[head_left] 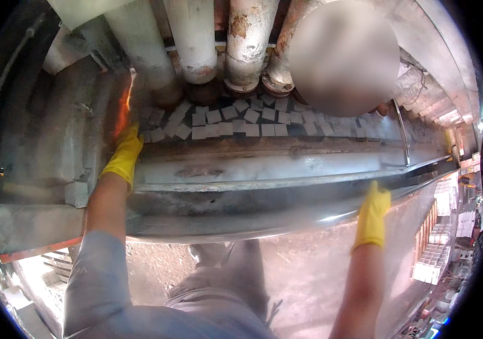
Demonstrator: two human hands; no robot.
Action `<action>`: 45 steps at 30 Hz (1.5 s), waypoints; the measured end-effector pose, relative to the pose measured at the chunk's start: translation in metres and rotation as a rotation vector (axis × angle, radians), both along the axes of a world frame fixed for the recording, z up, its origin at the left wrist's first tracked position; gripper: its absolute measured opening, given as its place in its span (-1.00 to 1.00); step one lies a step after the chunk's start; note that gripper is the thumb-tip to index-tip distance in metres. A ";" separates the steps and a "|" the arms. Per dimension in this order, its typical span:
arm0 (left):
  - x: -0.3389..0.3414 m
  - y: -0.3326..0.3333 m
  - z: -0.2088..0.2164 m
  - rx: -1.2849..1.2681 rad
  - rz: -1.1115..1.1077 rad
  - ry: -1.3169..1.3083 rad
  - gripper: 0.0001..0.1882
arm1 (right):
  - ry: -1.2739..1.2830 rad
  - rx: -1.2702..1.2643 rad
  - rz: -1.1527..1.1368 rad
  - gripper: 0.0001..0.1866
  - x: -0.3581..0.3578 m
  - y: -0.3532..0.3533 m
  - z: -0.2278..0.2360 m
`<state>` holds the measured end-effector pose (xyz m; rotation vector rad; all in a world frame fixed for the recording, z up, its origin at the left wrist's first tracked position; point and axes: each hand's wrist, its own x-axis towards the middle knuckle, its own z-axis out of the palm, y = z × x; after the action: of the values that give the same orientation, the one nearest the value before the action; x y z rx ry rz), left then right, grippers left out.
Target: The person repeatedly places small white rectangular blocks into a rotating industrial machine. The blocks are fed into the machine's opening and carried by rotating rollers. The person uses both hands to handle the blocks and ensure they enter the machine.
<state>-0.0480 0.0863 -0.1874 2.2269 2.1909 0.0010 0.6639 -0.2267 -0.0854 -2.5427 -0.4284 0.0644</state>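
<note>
My left hand (124,157), in a yellow rubber glove, reaches forward to the left end of a layer of small white square tiles (213,116). Its fingertips are beside the nearest tiles and blurred, so I cannot tell whether they hold one. The tiles lie scattered on a dark bed, some askew or overlapping. At the right, my right hand (372,217), in a matching glove, is closed over the shiny rounded metal rail (332,217) along the front edge. Its fingers look curled, partly hidden behind the glove's back.
An orange flame-like glow (123,110) rises just beyond my left hand. Thick pale pipes (191,42) come down behind the tiles. A thin upright bar (402,135) stands at the right. Stacked white pieces (434,248) sit lower right. Haze blurs much of the scene.
</note>
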 end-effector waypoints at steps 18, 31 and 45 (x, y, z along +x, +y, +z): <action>0.006 -0.065 -0.070 -0.049 -0.040 0.091 -0.28 | 0.014 -0.045 -0.042 -0.21 -0.001 -0.072 -0.002; 0.061 -0.123 0.042 -0.293 -0.149 -0.173 -0.23 | 0.014 0.014 -0.022 -0.26 -0.013 -0.094 -0.003; 0.050 -0.360 0.178 -0.167 -0.411 -0.483 -0.53 | -0.044 0.045 -0.034 -0.31 0.001 -0.114 -0.017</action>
<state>0.0017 -0.2735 -0.0089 2.2401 1.4230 0.3017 0.6645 -0.3403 -0.1019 -2.5097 -0.3986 -0.0137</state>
